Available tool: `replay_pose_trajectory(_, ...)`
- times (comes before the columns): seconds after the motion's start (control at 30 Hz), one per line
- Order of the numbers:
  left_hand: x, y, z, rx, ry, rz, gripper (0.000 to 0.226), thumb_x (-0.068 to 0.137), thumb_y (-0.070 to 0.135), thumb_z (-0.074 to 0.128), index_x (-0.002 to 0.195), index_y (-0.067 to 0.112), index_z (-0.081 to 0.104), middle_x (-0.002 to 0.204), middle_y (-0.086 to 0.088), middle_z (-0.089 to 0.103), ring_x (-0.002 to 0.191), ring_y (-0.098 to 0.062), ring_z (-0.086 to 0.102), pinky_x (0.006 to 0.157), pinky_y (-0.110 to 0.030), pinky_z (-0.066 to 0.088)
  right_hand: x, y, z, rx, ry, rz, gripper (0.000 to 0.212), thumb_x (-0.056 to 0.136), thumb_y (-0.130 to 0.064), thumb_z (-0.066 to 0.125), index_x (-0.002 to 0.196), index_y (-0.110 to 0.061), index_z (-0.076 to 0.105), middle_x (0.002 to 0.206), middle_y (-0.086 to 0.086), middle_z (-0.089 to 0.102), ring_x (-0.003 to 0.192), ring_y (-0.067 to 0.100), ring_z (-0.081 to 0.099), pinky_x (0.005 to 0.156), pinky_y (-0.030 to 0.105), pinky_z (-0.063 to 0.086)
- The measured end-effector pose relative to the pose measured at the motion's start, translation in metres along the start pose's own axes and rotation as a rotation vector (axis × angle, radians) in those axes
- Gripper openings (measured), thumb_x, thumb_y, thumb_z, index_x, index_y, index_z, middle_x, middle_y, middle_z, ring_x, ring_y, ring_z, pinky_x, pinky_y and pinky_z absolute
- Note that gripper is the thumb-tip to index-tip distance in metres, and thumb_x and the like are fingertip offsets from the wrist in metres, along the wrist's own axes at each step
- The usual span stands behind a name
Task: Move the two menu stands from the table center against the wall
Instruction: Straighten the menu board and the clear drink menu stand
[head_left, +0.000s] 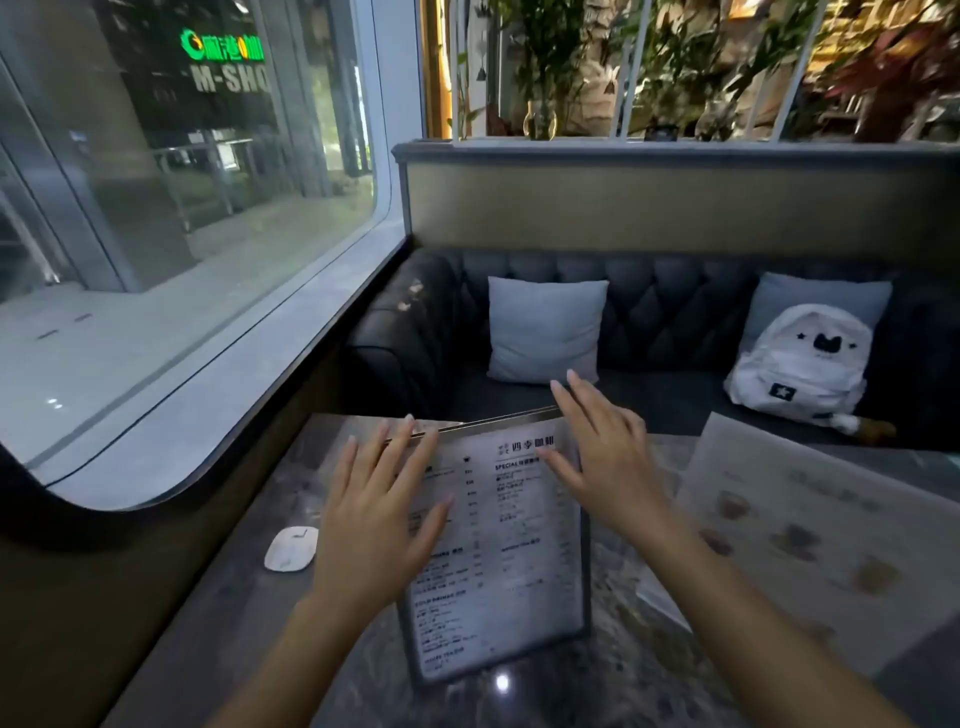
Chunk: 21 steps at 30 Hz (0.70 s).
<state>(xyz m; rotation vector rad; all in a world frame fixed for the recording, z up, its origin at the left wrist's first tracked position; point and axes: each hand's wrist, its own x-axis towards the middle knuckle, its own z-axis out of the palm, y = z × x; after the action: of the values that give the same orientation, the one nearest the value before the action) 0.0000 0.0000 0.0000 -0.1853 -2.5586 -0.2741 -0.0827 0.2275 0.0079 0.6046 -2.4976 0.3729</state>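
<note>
Two bare forearms, no sleeves showing, no watch or rings. Left hand and right hand have slim fingers with long, pale, rounded nails.

A dark marbled stone table stood beside a large rounded-corner window. On the table, near the window side, lay a small white oval device. Behind it ran a dark tufted leather sofa holding a pale grey square cushion and, well apart to the right, a white backpack with a black cat face leaning on a second grey cushion. Green plants stood above the sofa's back.
</note>
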Motion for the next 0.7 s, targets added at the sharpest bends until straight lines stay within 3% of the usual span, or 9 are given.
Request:
replay_pose_trajectory(0.1,-0.002,-0.003,0.006,0.031,0.027,0.014,0.059,0.086,0.047,0.039,0.138,0.02,0.035,0.145,-0.008,0.04,0.137,-0.026,0.026,0.114,-0.04,0.012,-0.003,0.004,0.005,0.005,-0.052,0.033,0.061,0.086,-0.043,0.053,0.138,-0.015,0.035,0.147,0.005,0.037,0.135,0.019,0.033,0.103,0.038,0.029)
replay_pose_trajectory(0.27,0.0,-0.005,0.012,0.054,0.049,-0.009,0.059,0.086,0.043,0.042,0.139,0.018,0.033,0.143,-0.008,0.044,0.136,-0.027,0.03,0.114,-0.042,0.016,0.005,0.001,0.007,0.038,0.01,0.084,0.046,0.084,-0.038,0.058,0.122,-0.012,0.052,0.126,0.006,0.058,0.119,0.021,0.049,0.093,0.035,0.03)
replay_pose_trajectory(0.7,0.018,-0.001,0.02,0.007,0.068,-0.012,0.05,0.085,0.039,0.045,0.131,0.018,0.047,0.134,-0.009,0.053,0.132,-0.027,0.038,0.111,-0.047,0.022,-0.016,-0.003,0.009,0.11,0.074,0.23,0.051,0.083,-0.032,0.062,0.126,-0.011,0.048,0.131,0.01,0.053,0.123,0.028,0.044,0.099,0.044,0.031)
